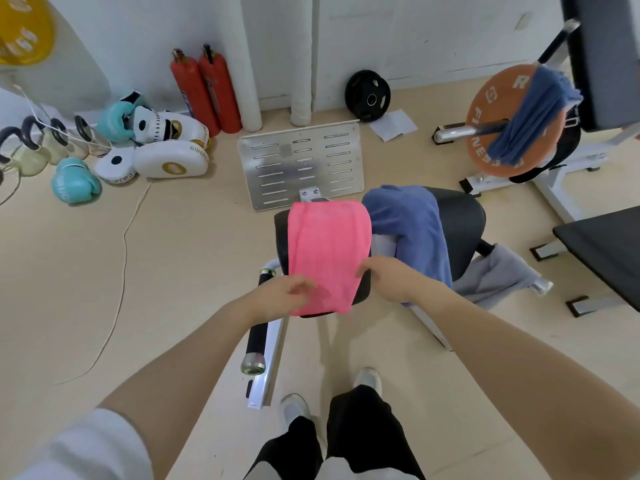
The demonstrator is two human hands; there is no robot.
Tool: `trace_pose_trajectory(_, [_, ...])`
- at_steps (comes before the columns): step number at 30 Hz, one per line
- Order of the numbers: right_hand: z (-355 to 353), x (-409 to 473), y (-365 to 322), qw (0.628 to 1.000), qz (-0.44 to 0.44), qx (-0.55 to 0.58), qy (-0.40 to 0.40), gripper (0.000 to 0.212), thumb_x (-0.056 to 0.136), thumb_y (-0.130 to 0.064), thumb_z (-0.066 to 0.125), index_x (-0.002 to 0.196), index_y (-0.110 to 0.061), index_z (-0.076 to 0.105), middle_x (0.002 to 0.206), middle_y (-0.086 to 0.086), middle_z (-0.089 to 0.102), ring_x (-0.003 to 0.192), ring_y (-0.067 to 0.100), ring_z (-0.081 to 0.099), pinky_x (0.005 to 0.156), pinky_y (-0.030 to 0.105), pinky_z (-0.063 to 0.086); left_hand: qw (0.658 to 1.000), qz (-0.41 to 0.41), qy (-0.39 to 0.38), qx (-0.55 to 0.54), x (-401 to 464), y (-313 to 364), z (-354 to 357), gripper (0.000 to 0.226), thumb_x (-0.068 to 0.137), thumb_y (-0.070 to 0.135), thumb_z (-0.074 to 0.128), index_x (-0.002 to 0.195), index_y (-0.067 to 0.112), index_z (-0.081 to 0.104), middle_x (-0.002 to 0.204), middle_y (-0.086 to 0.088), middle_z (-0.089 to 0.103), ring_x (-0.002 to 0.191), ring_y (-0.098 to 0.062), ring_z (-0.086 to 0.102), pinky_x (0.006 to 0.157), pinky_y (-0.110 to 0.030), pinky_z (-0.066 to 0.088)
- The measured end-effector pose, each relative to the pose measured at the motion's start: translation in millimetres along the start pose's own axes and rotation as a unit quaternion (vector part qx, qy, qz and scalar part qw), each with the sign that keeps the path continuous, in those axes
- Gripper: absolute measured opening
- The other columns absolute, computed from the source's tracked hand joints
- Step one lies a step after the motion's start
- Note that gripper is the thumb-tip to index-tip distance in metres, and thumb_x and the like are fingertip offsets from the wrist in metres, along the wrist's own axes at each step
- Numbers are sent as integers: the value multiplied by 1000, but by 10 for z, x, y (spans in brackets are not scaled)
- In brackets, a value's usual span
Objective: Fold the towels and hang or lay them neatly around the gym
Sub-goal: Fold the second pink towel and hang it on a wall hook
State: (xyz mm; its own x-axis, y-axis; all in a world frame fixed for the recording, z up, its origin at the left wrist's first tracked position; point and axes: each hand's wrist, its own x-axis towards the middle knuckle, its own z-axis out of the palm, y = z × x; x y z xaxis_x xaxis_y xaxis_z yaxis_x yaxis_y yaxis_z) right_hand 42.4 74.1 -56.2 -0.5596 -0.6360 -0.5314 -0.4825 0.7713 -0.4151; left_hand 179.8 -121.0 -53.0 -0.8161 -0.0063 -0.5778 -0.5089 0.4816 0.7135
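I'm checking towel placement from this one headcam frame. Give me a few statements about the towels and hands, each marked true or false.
1. The pink towel lies on the black seat pad. True.
2. Both hands touch the pink towel's near end. True: left hand, right hand.
3. The blue towel lies on the floor. False: it is draped over the seat pad.
4. The orange weight plate is bare. False: a blue cloth hangs over it.

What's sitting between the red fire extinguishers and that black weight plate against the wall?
In the head view, two white padded pipes stand between the fire extinguishers and the black weight plate.
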Motion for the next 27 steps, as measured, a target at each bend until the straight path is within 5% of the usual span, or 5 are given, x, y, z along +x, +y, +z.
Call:
trace_pose_trajectory(3, [-164, 158, -104, 996, -8, 45, 75, 39, 89, 2, 38, 119, -12, 58, 121, 3, 58, 95, 16, 50, 78, 17, 34, 989, 34, 130, -62, 116, 70, -104, 23, 93, 11, 46, 96, 28, 62, 102, 8, 62, 97, -11, 57, 83, -18, 44])
trace_pose_trajectory(8, [-422, 551, -230, 984, -28, 107, 140, 31, 92, -2, 39, 114, -10, 60, 124, 6, 57, 108, 24, 56, 87, 28, 43, 961, 5, 263, -88, 507, 168, -414, 26, 95, 11, 42, 116, 10, 57, 116, -2, 60, 102, -15, 54, 88, -22, 38])
trace_pose_trajectory(15, [-752, 1344, -289, 993, -81, 82, 39, 34, 97, -8, 34, 123, -11, 56, 131, 6, 55, 117, 23, 53, 92, 25, 39, 951, -141, 244, -124, 1210, 238, -659, 26, 97, 23, 39, 110, 11, 58, 105, -6, 59, 91, -19, 51, 79, -28, 38])
trace_pose_trajectory(21, [-803, 1886, -298, 991, -91, 31, -91, 44, 98, -13, 38, 141, -6, 34, 144, 12, 43, 131, 25, 41, 104, 26, 28, 929, -195, 266, -166, 1525, 295, -778, 37, 94, 25, 49, 127, 8, 50, 119, -8, 59, 105, -21, 55, 89, -28, 42])
trace_pose_trajectory(27, [-748, 2095, -192, 981, -107, 155, -48, 13, 87, -10, 56, 94, -8, 67, 88, -1, 63, 84, 13, 55, 78, 26, 44, 920, -212, 279, -177, 1586, 236, -786, 11, 90, 22, 55, 85, 14, 60, 80, 5, 59, 79, -14, 53, 63, -20, 39])
